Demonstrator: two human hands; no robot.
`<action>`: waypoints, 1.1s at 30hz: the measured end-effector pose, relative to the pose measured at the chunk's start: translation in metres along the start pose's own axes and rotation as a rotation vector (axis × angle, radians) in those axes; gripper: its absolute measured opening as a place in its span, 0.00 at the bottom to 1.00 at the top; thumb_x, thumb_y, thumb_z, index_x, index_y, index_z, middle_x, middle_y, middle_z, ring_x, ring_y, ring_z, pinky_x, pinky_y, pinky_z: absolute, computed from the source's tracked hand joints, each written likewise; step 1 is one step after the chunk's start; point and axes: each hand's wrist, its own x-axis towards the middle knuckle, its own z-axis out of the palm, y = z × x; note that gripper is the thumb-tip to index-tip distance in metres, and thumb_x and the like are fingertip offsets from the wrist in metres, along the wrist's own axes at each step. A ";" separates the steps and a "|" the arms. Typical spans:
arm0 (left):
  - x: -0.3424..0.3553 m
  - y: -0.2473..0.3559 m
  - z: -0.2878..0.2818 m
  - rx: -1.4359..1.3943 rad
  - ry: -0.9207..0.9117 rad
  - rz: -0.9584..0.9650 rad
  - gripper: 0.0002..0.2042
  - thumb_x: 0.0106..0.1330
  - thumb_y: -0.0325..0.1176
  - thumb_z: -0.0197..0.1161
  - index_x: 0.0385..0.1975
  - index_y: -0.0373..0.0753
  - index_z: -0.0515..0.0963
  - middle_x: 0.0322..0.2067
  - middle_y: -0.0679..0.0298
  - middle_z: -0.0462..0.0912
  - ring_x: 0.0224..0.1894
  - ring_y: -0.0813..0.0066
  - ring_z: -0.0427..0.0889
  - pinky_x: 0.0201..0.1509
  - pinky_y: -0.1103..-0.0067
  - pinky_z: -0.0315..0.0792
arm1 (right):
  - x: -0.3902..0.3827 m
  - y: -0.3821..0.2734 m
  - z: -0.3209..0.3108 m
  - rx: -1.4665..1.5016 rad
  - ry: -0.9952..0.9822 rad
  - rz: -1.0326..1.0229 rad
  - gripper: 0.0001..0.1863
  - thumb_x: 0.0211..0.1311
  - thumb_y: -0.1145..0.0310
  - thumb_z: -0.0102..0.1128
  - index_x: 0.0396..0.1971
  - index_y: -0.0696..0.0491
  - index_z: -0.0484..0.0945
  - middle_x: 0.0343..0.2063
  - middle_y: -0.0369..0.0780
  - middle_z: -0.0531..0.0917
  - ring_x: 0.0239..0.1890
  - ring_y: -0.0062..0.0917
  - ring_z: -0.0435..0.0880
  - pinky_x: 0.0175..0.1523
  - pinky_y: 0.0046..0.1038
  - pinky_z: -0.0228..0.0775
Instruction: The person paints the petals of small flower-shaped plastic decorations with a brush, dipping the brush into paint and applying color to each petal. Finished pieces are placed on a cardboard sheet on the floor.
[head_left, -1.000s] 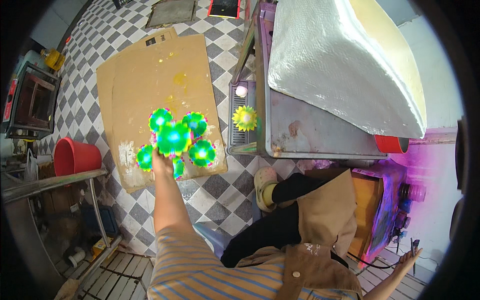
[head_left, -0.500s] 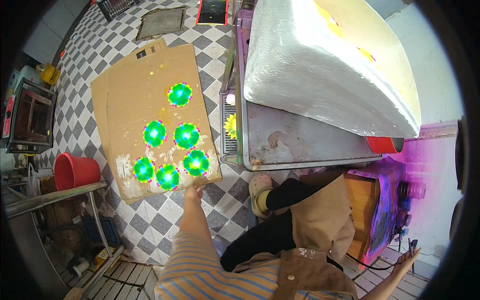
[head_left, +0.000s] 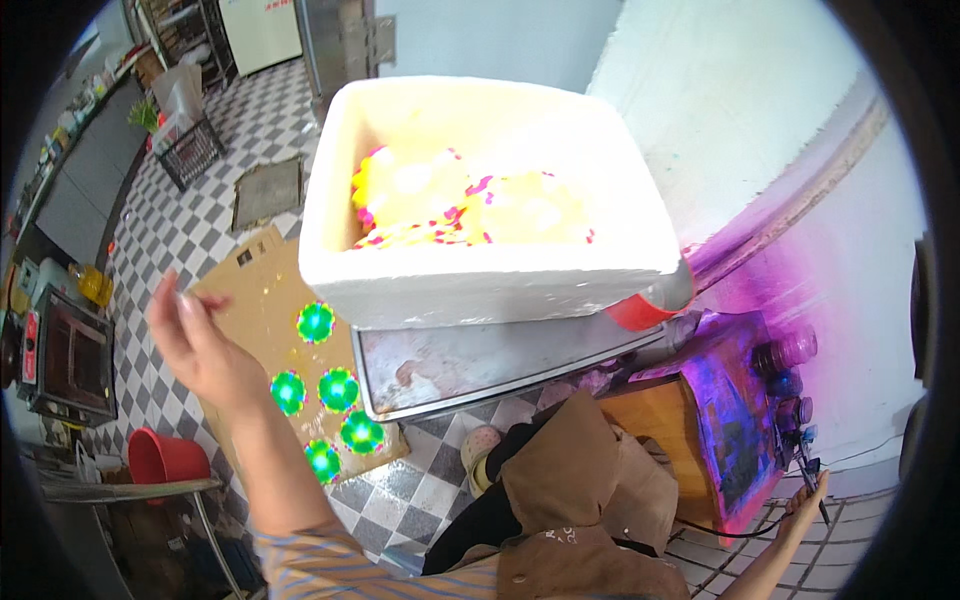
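Observation:
My left hand (head_left: pixel 205 350) is raised over the left side of the cardboard sheet (head_left: pixel 235 310), its fingers stretched upward with nothing in them. Below it, several flower-shaped pieces (head_left: pixel 338 389), bright green with yellow and pink scalloped edges, lie on the cardboard on the floor. At the lower right, my right hand (head_left: pixel 803 503) is closed around a slim dark airbrush (head_left: pixel 812 480), with a black hose (head_left: pixel 730 534) running from it. A white foam box (head_left: pixel 480 285) stands ahead, holding a pile of yellow flower-shaped pieces (head_left: pixel 420 195) with pink tips, partly washed out by glare.
The foam box rests on a metal-topped table (head_left: pixel 480 365). A red container (head_left: pixel 640 312) is behind its right corner. Paint-stained wooden box (head_left: pixel 650 420) and several bottles (head_left: pixel 790 350) stand at right. A red bucket (head_left: pixel 165 455) and metal rail (head_left: pixel 130 490) are at left.
My left hand has risen from the cardboard's near edge up and to the left. The view has shifted, so the foam box's inside now shows. My right hand still holds the airbrush.

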 end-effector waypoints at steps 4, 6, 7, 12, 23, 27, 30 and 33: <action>0.036 0.076 0.114 0.201 -0.798 0.104 0.15 0.60 0.33 0.51 0.45 0.35 0.67 0.37 0.59 0.74 0.37 0.75 0.73 0.41 0.80 0.67 | 0.002 0.005 0.001 0.055 0.020 0.005 0.20 0.54 0.46 0.49 0.38 0.46 0.68 0.09 0.26 0.53 0.09 0.09 0.47 0.13 0.15 0.36; 0.045 0.065 0.159 0.522 -1.196 0.115 0.22 0.55 0.40 0.56 0.48 0.37 0.67 0.42 0.54 0.73 0.43 0.67 0.73 0.47 0.76 0.66 | -0.004 0.004 0.000 0.075 0.011 0.020 0.21 0.54 0.46 0.49 0.39 0.47 0.68 0.10 0.26 0.54 0.09 0.09 0.48 0.13 0.15 0.36; 0.043 0.036 0.176 0.703 -1.302 0.204 0.27 0.53 0.46 0.58 0.50 0.37 0.66 0.45 0.52 0.72 0.47 0.63 0.72 0.51 0.73 0.65 | -0.004 0.005 -0.001 0.097 0.009 0.013 0.20 0.55 0.47 0.49 0.39 0.47 0.68 0.09 0.26 0.54 0.08 0.09 0.48 0.13 0.15 0.37; 0.037 -0.018 0.222 1.545 -1.413 0.036 0.47 0.35 0.56 0.67 0.57 0.41 0.56 0.54 0.52 0.63 0.55 0.59 0.64 0.58 0.70 0.58 | -0.003 0.020 -0.025 0.168 -0.046 -0.024 0.19 0.56 0.50 0.49 0.40 0.47 0.68 0.09 0.26 0.55 0.08 0.08 0.49 0.12 0.14 0.38; 0.086 -0.055 0.213 1.178 -1.390 0.069 0.30 0.34 0.38 0.71 0.41 0.30 0.71 0.38 0.50 0.76 0.40 0.61 0.76 0.42 0.74 0.71 | -0.013 -0.003 -0.018 0.135 -0.052 0.029 0.13 0.58 0.52 0.47 0.33 0.45 0.69 0.07 0.26 0.56 0.07 0.09 0.48 0.12 0.14 0.36; 0.118 -0.019 0.218 0.832 -1.430 -0.366 0.08 0.48 0.27 0.58 0.27 0.31 0.73 0.18 0.67 0.72 0.18 0.80 0.70 0.20 0.83 0.63 | -0.014 -0.008 -0.026 0.139 -0.086 0.022 0.12 0.58 0.54 0.47 0.31 0.46 0.67 0.07 0.26 0.56 0.07 0.08 0.48 0.13 0.14 0.36; 0.162 0.029 0.205 0.439 -1.239 -0.247 0.12 0.58 0.30 0.55 0.39 0.33 0.68 0.32 0.62 0.75 0.31 0.76 0.75 0.30 0.82 0.70 | -0.014 -0.002 -0.032 0.168 -0.071 0.035 0.11 0.58 0.55 0.48 0.30 0.47 0.66 0.08 0.25 0.56 0.08 0.08 0.48 0.13 0.13 0.36; 0.090 0.129 0.211 0.090 -0.810 -0.135 0.22 0.60 0.40 0.52 0.52 0.37 0.62 0.43 0.57 0.72 0.45 0.69 0.73 0.47 0.76 0.66 | -0.012 0.005 -0.032 0.183 -0.101 0.040 0.09 0.58 0.58 0.48 0.29 0.47 0.66 0.09 0.24 0.57 0.08 0.06 0.49 0.13 0.12 0.36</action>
